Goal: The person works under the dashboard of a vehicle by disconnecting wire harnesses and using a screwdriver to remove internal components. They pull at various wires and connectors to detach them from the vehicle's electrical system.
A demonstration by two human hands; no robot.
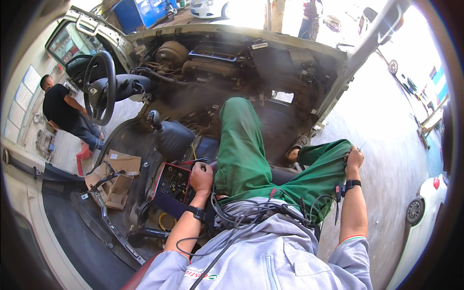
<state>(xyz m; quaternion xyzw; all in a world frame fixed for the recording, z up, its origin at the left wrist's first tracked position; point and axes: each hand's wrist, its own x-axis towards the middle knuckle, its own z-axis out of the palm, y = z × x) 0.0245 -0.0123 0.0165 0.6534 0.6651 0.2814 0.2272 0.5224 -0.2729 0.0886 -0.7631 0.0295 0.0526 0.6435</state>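
My left hand [201, 179] is closed beside an open red box [171, 183] of small black parts; anything inside its fingers is hidden. My right hand [353, 158] rests at my right knee, closed on a thin metal tool [362, 146], whose type I cannot tell. My green-trousered legs [241, 145] extend into the stripped vehicle cab, and several dark cables [241, 212] lie across my waist. A gear lever [153, 117] with a black boot stands ahead of my left hand, with a steering wheel [108, 87] farther left.
A co-worker [63, 106] in dark clothes stands outside at left. Cardboard [125, 164] and a metal bracket [113, 217] lie left of the red box. The exposed dashboard area [217, 67] spans the front. An open door side at right shows the floor [367, 106] and a white car [418, 222].
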